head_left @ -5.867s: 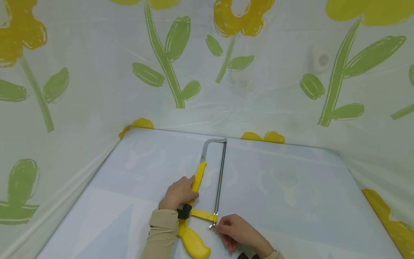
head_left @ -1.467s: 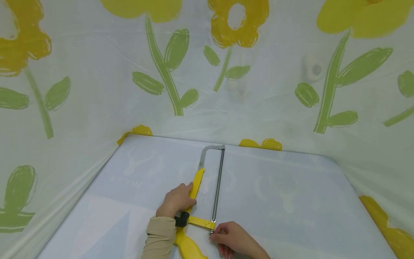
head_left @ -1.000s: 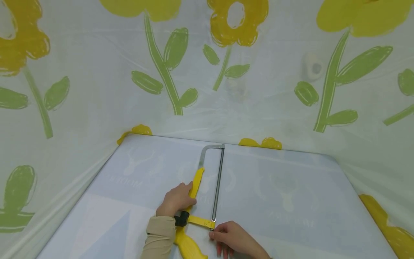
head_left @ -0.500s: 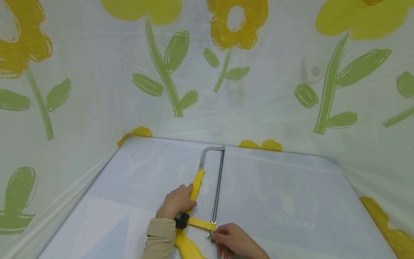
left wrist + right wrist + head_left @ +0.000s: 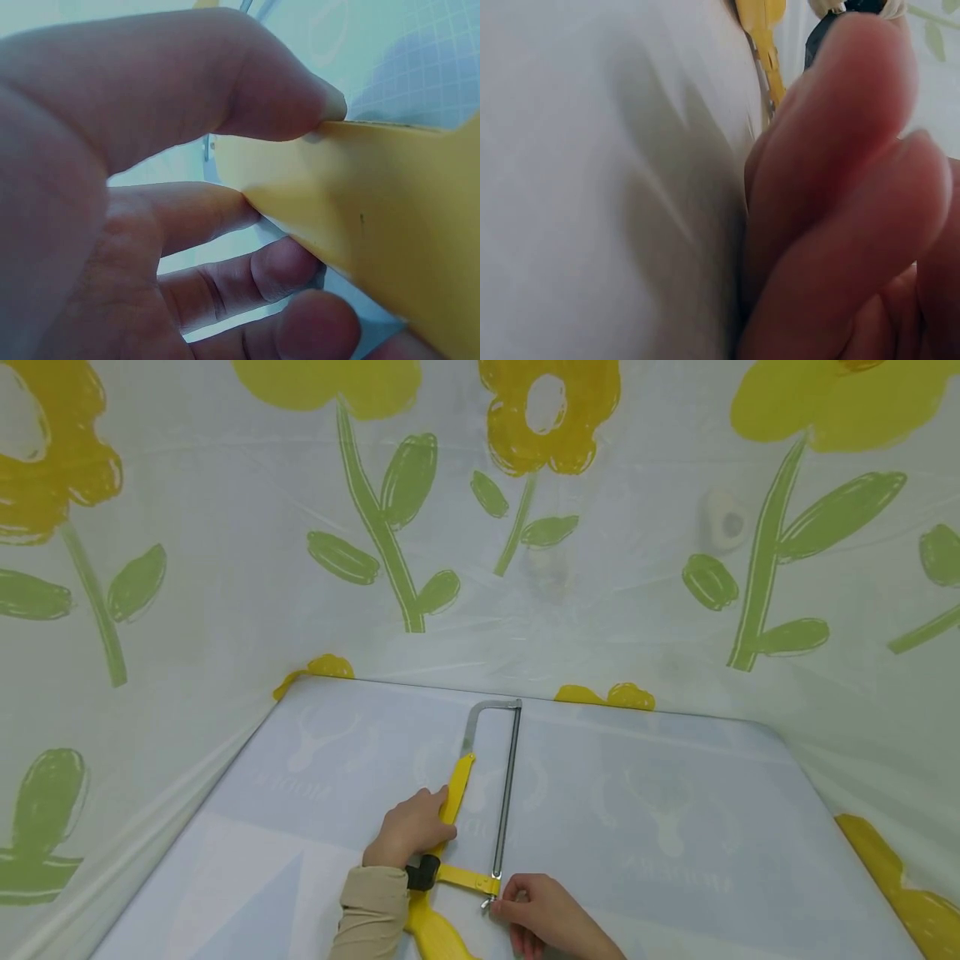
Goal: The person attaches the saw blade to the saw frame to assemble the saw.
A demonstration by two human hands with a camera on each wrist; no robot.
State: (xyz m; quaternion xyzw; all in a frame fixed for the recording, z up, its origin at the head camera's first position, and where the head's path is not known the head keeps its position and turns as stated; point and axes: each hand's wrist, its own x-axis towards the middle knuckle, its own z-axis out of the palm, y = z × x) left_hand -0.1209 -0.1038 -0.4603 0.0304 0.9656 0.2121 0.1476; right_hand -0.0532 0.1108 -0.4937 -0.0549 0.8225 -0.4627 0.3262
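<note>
A hacksaw with a yellow and silver frame lies on the table, its blade on the right side. My left hand grips the yellow frame bar; in the left wrist view the thumb presses one edge of the bar and the fingers curl under the other. At the near end of the blade is a small silver wing nut. The thumb and forefinger of my right hand pinch at it, the other fingers curled below. In the right wrist view my fingers hide the wing nut.
The table has a pale cover with faint deer prints. A translucent curtain with yellow flowers hangs behind it and along both sides. The saw's yellow handle runs out of the bottom of the head view.
The wing nut's angle changes between frames, hidden at one moment and showing again now, as my right fingers shift around it. My left hand keeps its grip and the hacksaw stays in place.
</note>
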